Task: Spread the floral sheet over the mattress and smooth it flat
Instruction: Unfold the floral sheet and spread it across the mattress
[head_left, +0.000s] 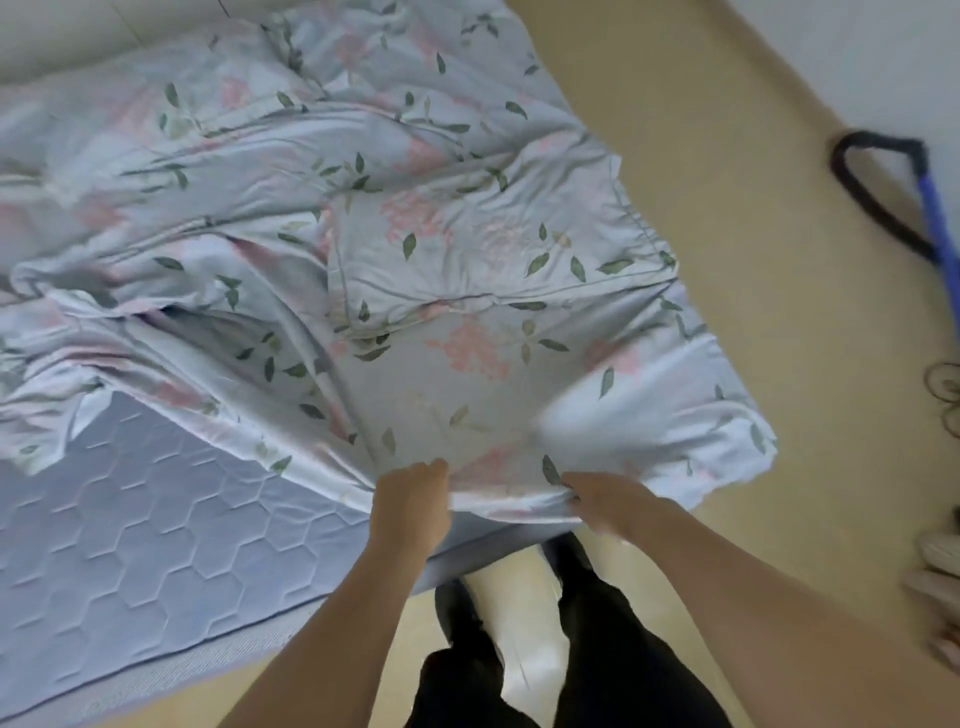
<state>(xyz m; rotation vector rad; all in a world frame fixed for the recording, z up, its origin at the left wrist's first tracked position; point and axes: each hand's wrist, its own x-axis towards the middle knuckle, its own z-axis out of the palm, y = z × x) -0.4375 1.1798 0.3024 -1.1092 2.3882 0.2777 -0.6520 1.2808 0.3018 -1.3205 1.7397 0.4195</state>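
Both hands clamped on the near edge of the floral sheet (415, 234), side by side with a short stretch of hem pulled between them. Left hand (410, 512) curled into a fist around a bunched fold, knuckles up. Right hand (605, 501) pinching the hem just to the right, a bit motion-blurred so exact finger placement hard to make out.

Sheet fanning out ahead of the hands, badly rumpled, deep creases running from the left grip up and away. Heaped in ridges further out and to the left. A squarish folded-over section sitting ahead of the right hand. Right-side corner spilling past the mattress edge onto the tan floor (727, 208).

Left of and below the left hand, bare mattress (130, 519) showing, pale blue with hexagon quilting, not covered there. Black trousers (613, 639) directly under the forearms. Well off to the right, a blue-handled tool (935, 218) with a dark loop lying on the floor.
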